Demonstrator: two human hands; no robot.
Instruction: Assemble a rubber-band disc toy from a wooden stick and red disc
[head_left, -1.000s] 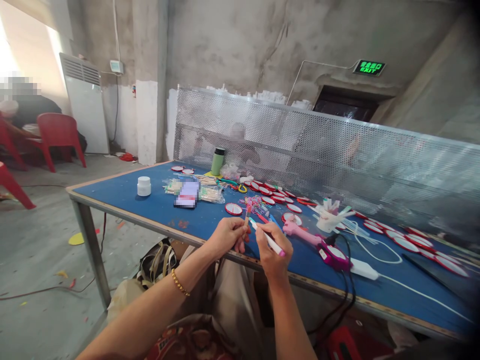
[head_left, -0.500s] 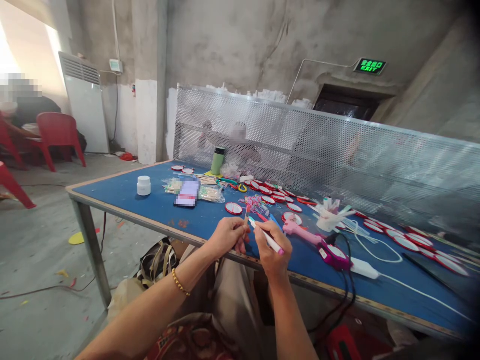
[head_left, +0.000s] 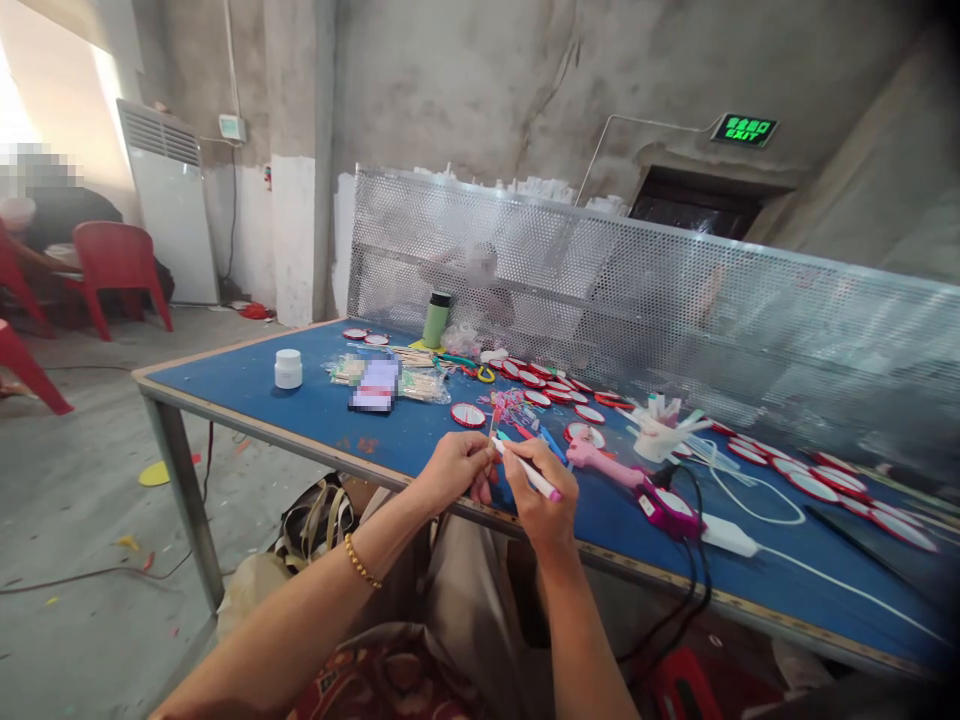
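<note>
Near the table's front edge, my left hand (head_left: 459, 468) pinches a thin, flat wooden stick (head_left: 494, 424) with a reddish upper end, held upright. My right hand (head_left: 546, 492) is closed round a marker pen (head_left: 536, 474) with a white barrel and a pink end. The pen's tip meets the stick just above my left fingertips; whether it touches is too small to tell. Just beyond my hands lie a round red-rimmed disc (head_left: 468, 415) and a tangle of pink and blue strings (head_left: 510, 405).
On the blue table (head_left: 285, 425) are a white jar (head_left: 288, 369), a phone (head_left: 374, 385), bagged sticks (head_left: 426, 386) and a green bottle (head_left: 436, 320). To the right are a pink glue gun (head_left: 607, 465), a white cup (head_left: 657, 438), cables and several red-rimmed discs. A perforated metal screen (head_left: 540, 255) stands behind.
My right hand has shifted slightly left, bringing the marker pen's tip up to the stick. My left hand has stayed nearly still. Behind the screen, a person's arms have moved.
</note>
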